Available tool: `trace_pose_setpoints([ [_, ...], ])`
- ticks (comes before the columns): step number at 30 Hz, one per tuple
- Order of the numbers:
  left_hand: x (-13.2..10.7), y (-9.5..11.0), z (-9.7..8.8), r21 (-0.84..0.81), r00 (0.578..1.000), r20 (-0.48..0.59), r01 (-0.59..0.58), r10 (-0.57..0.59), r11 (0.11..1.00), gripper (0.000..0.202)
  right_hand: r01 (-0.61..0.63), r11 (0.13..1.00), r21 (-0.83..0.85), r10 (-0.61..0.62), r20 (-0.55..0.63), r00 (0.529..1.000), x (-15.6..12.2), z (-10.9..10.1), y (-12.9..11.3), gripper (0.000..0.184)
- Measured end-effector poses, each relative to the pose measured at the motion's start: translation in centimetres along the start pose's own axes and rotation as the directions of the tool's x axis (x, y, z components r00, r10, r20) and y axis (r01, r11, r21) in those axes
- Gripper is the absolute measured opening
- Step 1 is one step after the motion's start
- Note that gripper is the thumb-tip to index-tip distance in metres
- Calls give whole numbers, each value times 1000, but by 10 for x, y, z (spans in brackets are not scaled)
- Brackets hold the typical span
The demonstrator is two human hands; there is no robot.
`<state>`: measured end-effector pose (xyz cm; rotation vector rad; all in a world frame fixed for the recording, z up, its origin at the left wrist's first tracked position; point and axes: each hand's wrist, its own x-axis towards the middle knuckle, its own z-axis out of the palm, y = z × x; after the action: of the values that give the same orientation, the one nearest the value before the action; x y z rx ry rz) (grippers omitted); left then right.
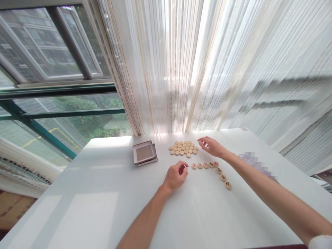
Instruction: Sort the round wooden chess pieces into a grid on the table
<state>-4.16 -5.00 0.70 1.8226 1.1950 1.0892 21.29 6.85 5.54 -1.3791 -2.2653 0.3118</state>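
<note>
Several round wooden Chinese chess pieces (182, 148) lie in a flat cluster, blank sides up. A bent row runs to the right and then toward me, its pieces showing red or black characters; a red-marked piece (194, 166) is at its left end and a black-marked piece (228, 185) at its near end. My left hand (176, 175) is curled beside the left end, fingertips drawn in toward the thumb; whether it grips anything is hidden. Over the cluster's right side, my right hand (209, 147) is held with thumb and fingers apart, no piece visible in it.
An open shallow box (144, 153) stands left of the cluster on the white table (85, 207). To the right, beyond my right forearm, lies a partly blurred plastic-looking packet (255, 164). Sheer striped curtains (171, 69) hang along the table's far edge, beside a window.
</note>
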Motion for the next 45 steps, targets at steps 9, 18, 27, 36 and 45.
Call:
trace_pose_setpoints([
  [9,1,4,0,-56,999,-30,30,-31,998,25,10,841,541,49,-95,994,-73,12,-106,28],
  [18,3,6,-1,-88,995,-105,-6,-3,996,26,43,828,559,49,-147,988,-89,56,-110,22],
  [27,2,7,0,-55,998,-58,-39,36,998,18,19,772,635,77,-124,989,-95,71,-107,21],
  [36,1,7,1,-33,994,-70,-89,86,996,14,28,744,668,109,-162,981,-95,67,-107,20],
  [45,0,7,1,-25,995,-35,-92,91,995,20,65,750,658,95,-205,974,-95,66,-106,18],
])
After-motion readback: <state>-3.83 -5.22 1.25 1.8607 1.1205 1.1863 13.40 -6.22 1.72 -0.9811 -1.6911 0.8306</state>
